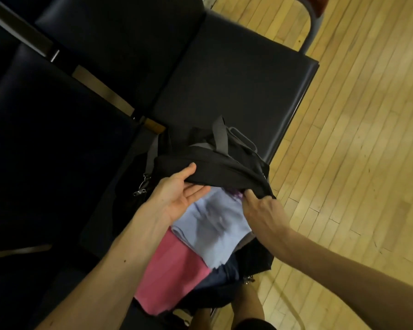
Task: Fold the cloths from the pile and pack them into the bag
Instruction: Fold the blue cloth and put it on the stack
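My left hand (177, 198) pinches the black flap of the bag (215, 167), thumb on top and fingers beneath, holding it up. My right hand (260, 206) grips the same flap's edge at its other end, fingers curled into the fabric. Just under both hands, inside the bag's mouth, lies a folded light blue cloth (212, 225); a bit of purple fabric (236, 194) shows beside my right fingertips. Nearer my body than the blue one, a folded pink cloth (169, 270) sits touching it, with a dark navy cloth (224, 272) beside that, below my right wrist. The bag rests on a black padded bench (236, 91) over a wooden floor (355, 163).
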Motion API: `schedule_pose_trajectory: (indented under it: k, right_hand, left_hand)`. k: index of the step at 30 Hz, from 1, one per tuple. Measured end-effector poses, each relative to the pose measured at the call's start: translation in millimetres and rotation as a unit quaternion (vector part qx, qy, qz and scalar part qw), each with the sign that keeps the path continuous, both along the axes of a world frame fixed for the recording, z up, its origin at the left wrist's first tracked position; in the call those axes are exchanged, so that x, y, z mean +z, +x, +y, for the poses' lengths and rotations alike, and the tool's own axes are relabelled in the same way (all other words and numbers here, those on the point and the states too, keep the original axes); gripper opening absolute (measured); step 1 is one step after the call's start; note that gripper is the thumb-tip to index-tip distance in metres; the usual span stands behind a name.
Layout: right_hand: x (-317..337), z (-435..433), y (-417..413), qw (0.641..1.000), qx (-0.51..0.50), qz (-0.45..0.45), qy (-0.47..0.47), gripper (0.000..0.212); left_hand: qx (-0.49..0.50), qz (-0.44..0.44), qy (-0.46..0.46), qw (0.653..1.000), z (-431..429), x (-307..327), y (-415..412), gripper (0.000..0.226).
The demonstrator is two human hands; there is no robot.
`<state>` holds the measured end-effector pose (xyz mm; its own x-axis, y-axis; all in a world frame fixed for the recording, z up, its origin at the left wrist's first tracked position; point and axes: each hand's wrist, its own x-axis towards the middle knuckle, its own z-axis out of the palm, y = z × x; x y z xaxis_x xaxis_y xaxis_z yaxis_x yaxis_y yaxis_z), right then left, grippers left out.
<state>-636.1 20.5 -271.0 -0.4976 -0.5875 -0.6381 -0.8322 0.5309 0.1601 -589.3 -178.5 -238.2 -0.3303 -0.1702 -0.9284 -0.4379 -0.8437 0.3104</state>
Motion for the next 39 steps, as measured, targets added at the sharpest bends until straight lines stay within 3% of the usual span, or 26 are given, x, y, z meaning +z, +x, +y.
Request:
schedule_pose_trajectory:
  k: [4, 7, 10, 13, 15, 17, 20, 21, 23, 25, 27, 30, 33, 36, 39]
  right_hand:
    - [12, 5, 3, 0.991, 0.094, 0.029, 0.093, 0.037]
    - [26, 2, -1, 0.984, 0.143, 0.054, 0.09, 0.038]
    - [56, 14, 1, 0.971, 0.234, -0.045, 0.002, 0.025]
    - [100, 32, -6, 0.929, 0.31, -0.094, -0.176, 0.018]
    - [124, 38, -10, 0.917, 0.292, -0.087, -0.256, 0.021]
    - [146, 33, -11, 0.915, 0.281, -0.083, -0.277, 0.024]
    - [168, 22, -17, 0.927, 0.253, -0.071, -0.268, 0.025]
    - [169, 22, -18, 0.93, 0.247, -0.069, -0.263, 0.026]
    - [164, 26, -22, 0.939, 0.231, -0.067, -0.248, 0.025]
    - [154, 28, -19, 0.948, 0.182, -0.052, -0.257, 0.029]
    - [143, 30, -2, 0.946, 0.088, -0.004, -0.312, 0.034]
    - [125, 53, 70, 0.894, -0.084, 0.022, -0.44, 0.038]
    - [106, 92, 159, 0.869, -0.246, -0.038, -0.427, 0.032]
    - [87, 118, 194, 0.787, -0.488, -0.101, -0.364, 0.05]
    - [76, 111, 201, 0.71, -0.565, -0.292, -0.303, 0.049]
  left_hand:
    - [0.014, 0.015, -0.002, 1.0, 4, 17, 16, 0.011]
    - [0.008, 0.029, -0.002, 1.0, 3, 25, 27, 0.015]
    - [0.047, 0.048, -0.024, 0.997, -4, 31, 46, 0.011]
    - [0.04, 0.09, -0.082, 0.992, 14, 24, 75, 0.014]
    - [-0.054, 0.127, -0.121, 0.983, 49, 12, 96, 0.01]
    - [-0.24, 0.144, -0.12, 0.952, 86, -3, 123, 0.041]
    - [-0.524, 0.13, -0.088, 0.837, 136, -28, 166, 0.071]
    - [-0.56, 0.118, -0.116, 0.812, 148, -40, 181, 0.074]
    - [-0.563, 0.097, -0.168, 0.803, 164, -52, 200, 0.048]
    - [-0.555, 0.099, -0.24, 0.79, 168, -44, 206, 0.023]
    - [-0.557, 0.123, -0.283, 0.771, 168, -22, 199, 0.03]
    - [-0.561, 0.144, -0.375, 0.723, 158, 15, 177, 0.026]
    - [-0.535, 0.168, -0.43, 0.708, 145, 40, 170, 0.02]
    - [-0.514, 0.152, -0.38, 0.754, 136, 52, 173, 0.036]
    - [-0.485, 0.145, -0.338, 0.794, 130, 56, 172, 0.03]
